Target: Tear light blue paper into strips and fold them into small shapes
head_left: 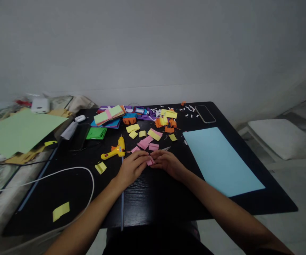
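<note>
Paper (150,162), pink and folded, is gripped by left hand (132,168) and right hand (169,164).

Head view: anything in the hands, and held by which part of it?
A small folded pink paper piece, held by its opposite sides between the left hand and the right hand; exact contact points are hidden.

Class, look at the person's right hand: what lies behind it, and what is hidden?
Beyond the right hand, a pointed grey blade sticks out, near a pink paper piece. The blade's other end cannot be seen; the hand appears to cover it.
</note>
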`<action>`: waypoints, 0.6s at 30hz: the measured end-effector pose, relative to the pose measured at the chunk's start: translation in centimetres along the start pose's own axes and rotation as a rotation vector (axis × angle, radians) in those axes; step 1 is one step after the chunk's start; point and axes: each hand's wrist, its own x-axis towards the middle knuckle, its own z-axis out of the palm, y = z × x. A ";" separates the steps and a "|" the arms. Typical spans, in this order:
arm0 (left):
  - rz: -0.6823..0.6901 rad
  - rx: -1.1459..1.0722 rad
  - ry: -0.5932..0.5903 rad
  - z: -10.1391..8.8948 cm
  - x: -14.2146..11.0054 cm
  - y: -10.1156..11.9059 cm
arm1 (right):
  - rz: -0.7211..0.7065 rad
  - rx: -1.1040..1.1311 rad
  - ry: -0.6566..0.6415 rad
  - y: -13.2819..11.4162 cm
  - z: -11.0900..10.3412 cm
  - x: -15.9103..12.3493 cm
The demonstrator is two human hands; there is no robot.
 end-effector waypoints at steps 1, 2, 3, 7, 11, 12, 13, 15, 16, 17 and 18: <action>0.009 0.008 -0.010 0.0 -0.1 -0.1 | 0.003 0.000 0.011 0.0 0.0 0.0; 0.010 0.014 -0.022 0.1 -0.1 -0.1 | -0.009 -0.016 0.028 0.1 0.0 0.0; 0.004 0.014 -0.035 0.1 -0.1 -0.1 | -0.026 -0.044 0.043 0.2 0.0 0.0; -0.029 -0.033 -0.059 0.1 0.0 0.1 | -0.071 -0.152 0.048 0.6 -0.3 0.2; -0.204 -0.106 -0.024 0.2 0.4 0.5 | -0.120 -0.229 0.049 0.5 -0.4 0.2; -0.264 -0.132 -0.020 0.2 0.5 0.6 | -0.130 -0.243 0.045 0.5 -0.4 0.2; -0.315 -0.163 -0.020 0.3 0.5 0.6 | -0.135 -0.252 0.041 0.4 -0.4 0.1; -0.379 -0.231 -0.035 0.5 0.6 0.6 | -0.145 -0.253 0.037 0.3 -0.3 0.0; -0.394 -0.254 -0.044 0.5 0.6 0.5 | -0.151 -0.244 0.042 0.3 -0.3 0.0; -0.400 -0.261 -0.051 0.4 0.6 0.4 | -0.161 -0.231 0.055 0.3 -0.2 0.0; -0.401 -0.244 -0.054 0.3 0.7 0.1 | -0.174 -0.217 0.072 0.4 -0.2 0.0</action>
